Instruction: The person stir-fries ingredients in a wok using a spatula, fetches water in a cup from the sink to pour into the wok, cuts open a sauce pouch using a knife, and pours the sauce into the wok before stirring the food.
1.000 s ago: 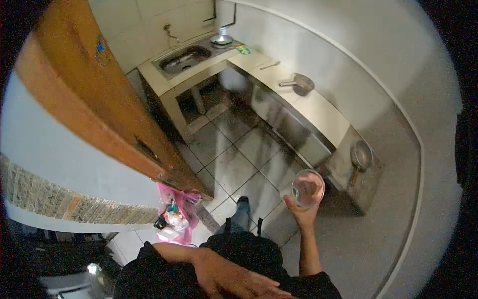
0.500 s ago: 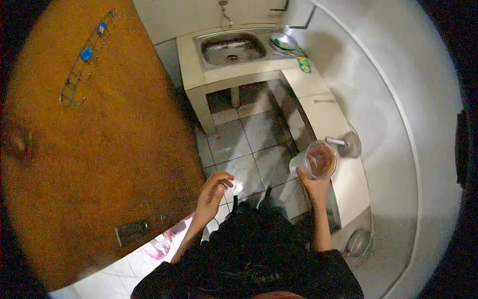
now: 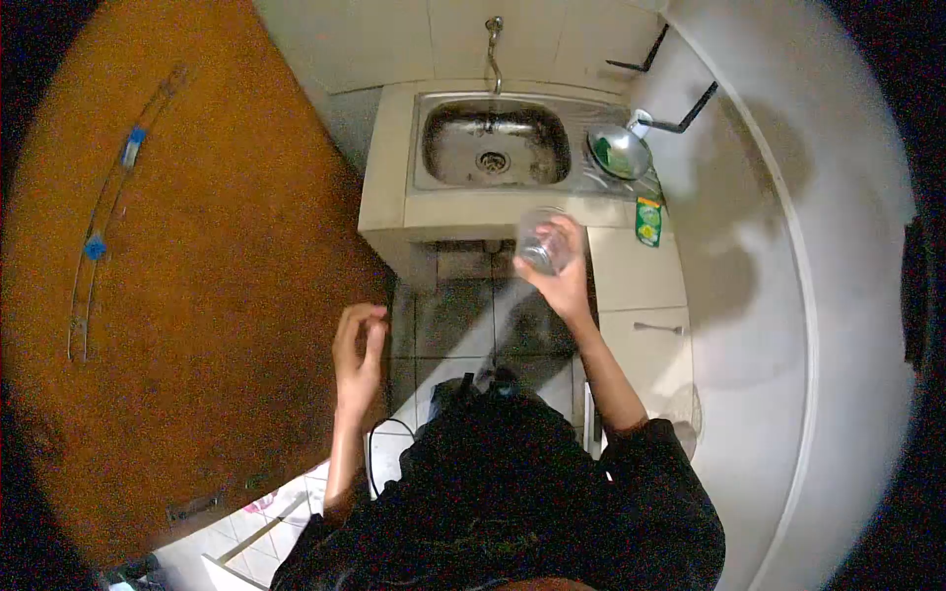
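In front of the sink (image 3: 537, 156), the right hand (image 3: 566, 288) grips a clear cup (image 3: 538, 236).
The cup is see-through, round-rimmed, somewhat blurred, fingers curled about it; the left hand (image 3: 355, 355), free and half-open, hangs in front and left of the sink. The sink is stainless steel with rounded corners; at its right sits a round metal pan (image 3: 628, 145), at its left a brown wooden door (image 3: 227, 276).

From here I see the right arm (image 3: 608, 374) stretched forward, slanting inward, the right hand (image 3: 558, 278) curled in a grip. The left hand (image 3: 357, 357) hovers farther back, fingers (image 3: 353, 317) loosely bent, thumb (image 3: 374, 341) apart.
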Demonstrator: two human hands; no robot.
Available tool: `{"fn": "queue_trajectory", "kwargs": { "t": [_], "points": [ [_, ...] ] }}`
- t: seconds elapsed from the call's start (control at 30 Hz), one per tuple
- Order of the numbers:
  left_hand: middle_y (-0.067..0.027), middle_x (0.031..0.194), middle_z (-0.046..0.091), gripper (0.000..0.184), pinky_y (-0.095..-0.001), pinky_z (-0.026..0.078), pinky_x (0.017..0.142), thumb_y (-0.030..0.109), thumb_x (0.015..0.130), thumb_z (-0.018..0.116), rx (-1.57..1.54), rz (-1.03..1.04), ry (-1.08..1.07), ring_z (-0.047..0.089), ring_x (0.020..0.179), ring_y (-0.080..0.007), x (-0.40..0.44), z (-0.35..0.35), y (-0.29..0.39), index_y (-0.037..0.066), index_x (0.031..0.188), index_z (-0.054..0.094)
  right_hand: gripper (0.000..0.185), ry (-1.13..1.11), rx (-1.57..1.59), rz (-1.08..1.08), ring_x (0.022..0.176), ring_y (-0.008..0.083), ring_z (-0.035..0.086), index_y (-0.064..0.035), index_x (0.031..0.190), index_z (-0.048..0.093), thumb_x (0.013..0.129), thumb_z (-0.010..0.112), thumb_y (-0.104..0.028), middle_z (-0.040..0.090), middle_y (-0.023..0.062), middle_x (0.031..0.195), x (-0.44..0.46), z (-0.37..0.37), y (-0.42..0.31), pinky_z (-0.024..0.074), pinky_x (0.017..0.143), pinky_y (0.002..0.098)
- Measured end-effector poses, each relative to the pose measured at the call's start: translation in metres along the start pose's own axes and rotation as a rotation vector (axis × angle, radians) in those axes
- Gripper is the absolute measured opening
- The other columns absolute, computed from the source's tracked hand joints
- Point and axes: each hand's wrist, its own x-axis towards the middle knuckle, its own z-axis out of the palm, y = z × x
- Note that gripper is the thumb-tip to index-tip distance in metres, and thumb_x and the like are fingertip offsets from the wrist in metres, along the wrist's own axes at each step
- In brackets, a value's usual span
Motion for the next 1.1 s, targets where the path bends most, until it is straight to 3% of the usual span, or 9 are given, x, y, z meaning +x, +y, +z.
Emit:
{"fn": "queue_trajectory", "kwargs": {
  "t": [0.23,0.4,0.7,0.77,0.83,0.9,0.97,1.03,1.1],
  "points": [
    [-0.0083,0.093,0.059,0.023,-0.0291,0.046,0.072,0.009,0.082,0.069,0.263,0.393,0.027,0.056,0.078,-0.0185,0.221,0.055,0.018,0.002,0.103,0.061,0.074,0.008,-0.17,0.074,0.11,0.0217,0.052,-0.0027,0.129,0.039,0.07,0.083,-0.015,0.053,0.0101,0.114,0.132,0.003,0.093,0.0418,0.096,0.0361],
    [-0.0099,0.092,0.061,0.024,-0.0321,0.047,0.072,0.009,0.08,0.068,0.361,0.557,-0.21,0.057,0.075,-0.024,0.426,0.109,-0.01,0.006,0.104,0.064,0.084,0.189,-0.346,0.046,0.113,0.0344,0.054,-0.0018,0.129,0.044,0.063,0.084,-0.035,0.057,0.0197,0.12,0.214,0.029,0.165,0.0431,0.098,0.0426],
    [-0.0113,0.119,0.052,0.037,-0.0404,0.05,0.084,0.01,0.081,0.065,0.367,1.029,-0.529,0.06,0.096,-0.0298,0.772,0.309,-0.126,0.012,0.117,0.061,0.085,0.141,-0.27,0.288,0.122,0.0344,0.049,-0.0059,0.136,0.041,0.065,0.083,-0.028,0.053,0.0165,0.13,0.328,0.066,0.305,0.0392,0.104,0.0414],
    [-0.0107,0.121,0.052,0.034,-0.0404,0.05,0.084,0.012,0.08,0.066,0.334,1.042,-0.628,0.061,0.096,-0.0308,0.786,0.325,-0.134,0.012,0.114,0.063,0.088,0.181,-0.313,0.281,0.125,0.0347,0.047,-0.0052,0.138,0.04,0.064,0.083,-0.027,0.051,0.0176,0.133,0.344,0.075,0.336,0.0376,0.106,0.0406],
    [-0.0098,0.115,0.06,0.026,-0.0392,0.05,0.083,0.019,0.081,0.069,0.668,1.083,-0.566,0.064,0.092,-0.0307,0.782,0.324,-0.114,0.009,0.105,0.067,0.092,0.202,-0.341,0.293,0.128,0.0351,0.044,-0.0045,0.139,0.038,0.063,0.084,-0.026,0.048,0.0186,0.137,0.351,0.085,0.359,0.036,0.108,0.0398],
    [-0.0112,0.116,0.06,0.026,-0.0395,0.05,0.086,0.025,0.084,0.065,0.733,1.122,-0.532,0.062,0.098,-0.032,0.795,0.339,-0.127,0.009,0.105,0.067,0.084,0.249,-0.51,0.152,0.11,0.0346,0.057,-0.0003,0.127,0.044,0.06,0.088,-0.025,0.058,0.02,0.118,0.367,0.087,0.363,0.0456,0.094,0.0388],
    [-0.0126,0.117,0.061,0.029,-0.0398,0.049,0.089,0.032,0.087,0.062,0.8,1.175,-0.479,0.06,0.104,-0.0333,0.794,0.349,-0.124,0.009,0.104,0.067,0.091,0.196,-0.47,0.226,0.113,0.0359,0.056,0.0018,0.131,0.04,0.059,0.088,-0.026,0.057,0.0215,0.121,0.372,0.089,0.367,0.0447,0.095,0.04],
    [-0.0152,0.102,0.066,0.029,-0.0382,0.052,0.086,0.029,0.073,0.077,0.896,0.957,-0.444,0.064,0.1,-0.0261,0.783,0.363,-0.104,0.009,0.093,0.071,0.093,0.262,-0.459,0.039,0.114,0.036,0.056,0.0018,0.134,0.038,0.06,0.088,-0.024,0.056,0.0222,0.123,0.375,0.089,0.368,0.0438,0.097,0.0406],
    [-0.0176,0.094,0.066,0.027,-0.0386,0.053,0.077,0.028,0.074,0.075,1.112,0.803,-0.503,0.066,0.091,-0.0279,0.78,0.373,-0.075,0.005,0.088,0.07,0.094,0.248,-0.474,0.081,0.115,0.0363,0.055,0.001,0.135,0.038,0.059,0.088,-0.023,0.055,0.0224,0.124,0.372,0.089,0.369,0.0435,0.098,0.0406]
  ]
}}
